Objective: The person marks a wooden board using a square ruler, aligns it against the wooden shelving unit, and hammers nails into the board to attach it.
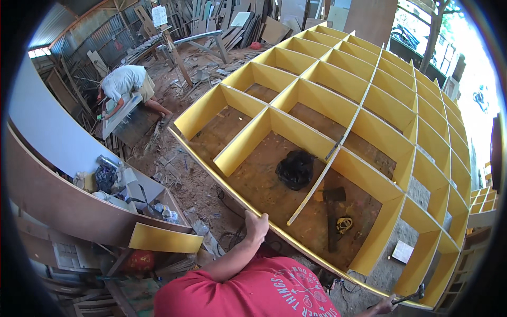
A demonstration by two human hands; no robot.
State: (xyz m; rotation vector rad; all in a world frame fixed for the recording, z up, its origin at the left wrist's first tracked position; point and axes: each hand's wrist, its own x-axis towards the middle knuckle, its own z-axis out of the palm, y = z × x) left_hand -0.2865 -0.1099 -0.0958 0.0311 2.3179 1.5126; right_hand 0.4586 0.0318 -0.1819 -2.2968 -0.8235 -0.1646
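My left hand is closed on the near edge board of a large yellow grid frame. At the lower right, my right hand grips a hammer, its head beside the frame's near right corner. Inside the near compartments lie a black plastic bag, a dark T-shaped tool and a yellow tape measure. A thin dark tool rests across one divider. One divider's near end meets the edge board's side unevenly, with a gap showing.
Another person bends over a board at the far left. To my left, a curved bench carries bottles and bags, with a yellow offcut at its edge. Cables and wood scraps litter the floor. Panels lean at the back.
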